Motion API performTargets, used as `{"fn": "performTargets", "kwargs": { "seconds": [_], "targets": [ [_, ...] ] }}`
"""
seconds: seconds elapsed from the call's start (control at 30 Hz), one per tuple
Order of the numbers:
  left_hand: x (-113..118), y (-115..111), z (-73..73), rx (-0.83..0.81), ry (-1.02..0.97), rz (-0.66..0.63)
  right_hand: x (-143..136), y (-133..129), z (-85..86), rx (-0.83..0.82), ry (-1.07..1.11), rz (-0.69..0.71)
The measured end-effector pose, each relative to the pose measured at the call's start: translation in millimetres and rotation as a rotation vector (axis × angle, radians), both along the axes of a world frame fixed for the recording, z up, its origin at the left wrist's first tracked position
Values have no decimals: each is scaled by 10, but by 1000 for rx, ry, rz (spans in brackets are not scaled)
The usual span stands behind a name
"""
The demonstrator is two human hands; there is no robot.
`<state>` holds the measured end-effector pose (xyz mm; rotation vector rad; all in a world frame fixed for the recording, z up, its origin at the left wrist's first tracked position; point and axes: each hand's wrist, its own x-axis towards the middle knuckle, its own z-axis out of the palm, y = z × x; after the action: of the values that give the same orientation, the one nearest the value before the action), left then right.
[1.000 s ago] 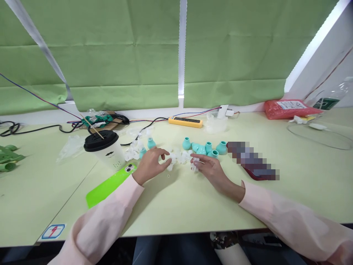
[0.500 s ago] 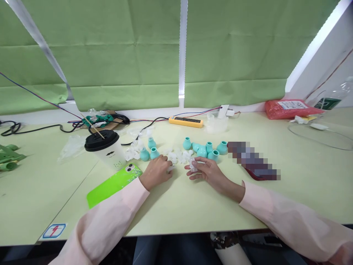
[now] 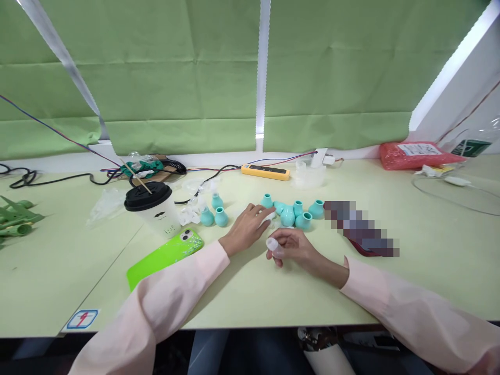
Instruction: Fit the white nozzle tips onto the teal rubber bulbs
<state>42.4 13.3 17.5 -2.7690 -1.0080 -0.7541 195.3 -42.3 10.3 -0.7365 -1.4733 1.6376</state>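
Note:
My right hand (image 3: 295, 249) is closed on a small translucent white piece (image 3: 275, 247), its round end turned up and to the left. Reaching over the loose translucent pieces in the middle, my left hand (image 3: 247, 229) has its fingers extended and partly spread. It hides most of those pieces. Beyond my hands, several turquoise bulb-shaped parts (image 3: 288, 216) lie in a cluster. To the left of my left hand are three more turquoise parts (image 3: 221, 216), beside a pile of translucent pieces (image 3: 189, 215).
A green phone case (image 3: 164, 259) and a lidded cup (image 3: 158, 216) with a stick are at the left. A dark red phone (image 3: 361, 232), partly pixelated, lies right. Behind are a yellow power strip (image 3: 265, 172), cables and a pink package (image 3: 417, 155).
My left hand has moved right and forward over the loose pieces, and its fingers have stretched out. My right hand has turned the translucent piece and closed its fingers more. The view has shifted slightly.

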Motion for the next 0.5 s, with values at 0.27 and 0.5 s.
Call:
{"fn": "performTargets", "kwargs": {
  "seconds": [0.27,0.5],
  "targets": [
    [562,77,-20,23,78,24,70,-35,41,-107,-87,470],
    [765,125,-106,6,-10,55,90,-10,23,-94,-115,543]
  ]
}}
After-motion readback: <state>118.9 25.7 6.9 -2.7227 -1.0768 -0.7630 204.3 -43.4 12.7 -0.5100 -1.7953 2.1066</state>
